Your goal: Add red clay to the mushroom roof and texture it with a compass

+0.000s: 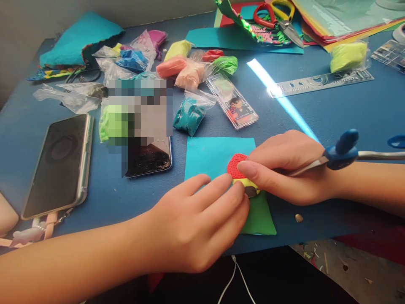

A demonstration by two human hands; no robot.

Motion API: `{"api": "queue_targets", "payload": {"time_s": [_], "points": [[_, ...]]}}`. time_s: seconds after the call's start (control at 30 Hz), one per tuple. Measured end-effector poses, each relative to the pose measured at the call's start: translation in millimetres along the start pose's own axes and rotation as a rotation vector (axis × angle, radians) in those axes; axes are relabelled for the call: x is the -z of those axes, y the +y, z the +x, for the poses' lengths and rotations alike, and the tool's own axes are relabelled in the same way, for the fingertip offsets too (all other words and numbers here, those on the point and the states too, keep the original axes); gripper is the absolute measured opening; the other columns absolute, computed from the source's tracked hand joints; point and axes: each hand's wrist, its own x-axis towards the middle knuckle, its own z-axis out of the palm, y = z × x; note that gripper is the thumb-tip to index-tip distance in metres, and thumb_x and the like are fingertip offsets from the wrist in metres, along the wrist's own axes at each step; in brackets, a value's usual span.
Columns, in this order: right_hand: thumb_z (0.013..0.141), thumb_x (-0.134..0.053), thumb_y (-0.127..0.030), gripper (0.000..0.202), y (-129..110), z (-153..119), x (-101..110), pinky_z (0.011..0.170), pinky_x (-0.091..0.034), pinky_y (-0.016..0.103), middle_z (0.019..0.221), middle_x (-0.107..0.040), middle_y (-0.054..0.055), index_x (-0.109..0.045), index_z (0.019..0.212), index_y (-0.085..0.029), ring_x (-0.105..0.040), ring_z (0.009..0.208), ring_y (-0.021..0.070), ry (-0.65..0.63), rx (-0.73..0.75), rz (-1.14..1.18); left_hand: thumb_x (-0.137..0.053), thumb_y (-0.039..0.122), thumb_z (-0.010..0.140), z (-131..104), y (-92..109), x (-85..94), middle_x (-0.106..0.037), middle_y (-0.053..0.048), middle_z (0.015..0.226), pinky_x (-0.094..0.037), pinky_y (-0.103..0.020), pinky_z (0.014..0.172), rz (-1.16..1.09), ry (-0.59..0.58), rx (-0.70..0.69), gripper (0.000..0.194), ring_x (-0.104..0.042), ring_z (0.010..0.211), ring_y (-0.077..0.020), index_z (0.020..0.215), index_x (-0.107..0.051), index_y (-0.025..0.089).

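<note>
A square card, light blue above and green below, lies near the table's front edge. On it sits a soft clay shape with a dotted red part, a yellow band and a dark grey patch. My left hand rests over the card with fingers stretched, their tips touching the clay's lower left; its thumb is hidden. My right hand is closed around a metal-bladed tool with blue handle parts. Its thumb and fingertips press on the red part's right side; the blade's tip is hidden.
Behind the card lie several bagged clay lumps, a clear case and a clear ruler. Two phones are at the left. Scissors lie at the back. A small pebble-like piece sits near the front edge.
</note>
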Motion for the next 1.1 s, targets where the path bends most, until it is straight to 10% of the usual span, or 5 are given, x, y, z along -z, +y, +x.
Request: {"api": "queue_targets", "payload": {"time_s": [1.1], "points": [[0.098,-0.041,-0.021,0.044,-0.5,2.4,-3.6,0.044,-0.025,0.02,0.049,-0.034,-0.006,-0.036,0.055,-0.017,-0.031,0.045,0.0038,0.025,0.025,0.028,-0.048,0.012,0.094,0.5,0.0,-1.2,-0.072,-0.011,0.095,-0.055,-0.034,0.066,-0.011,0.01,0.001,0.02,-0.069,0.093,-0.025,0.102,-0.066,0.007]]}}
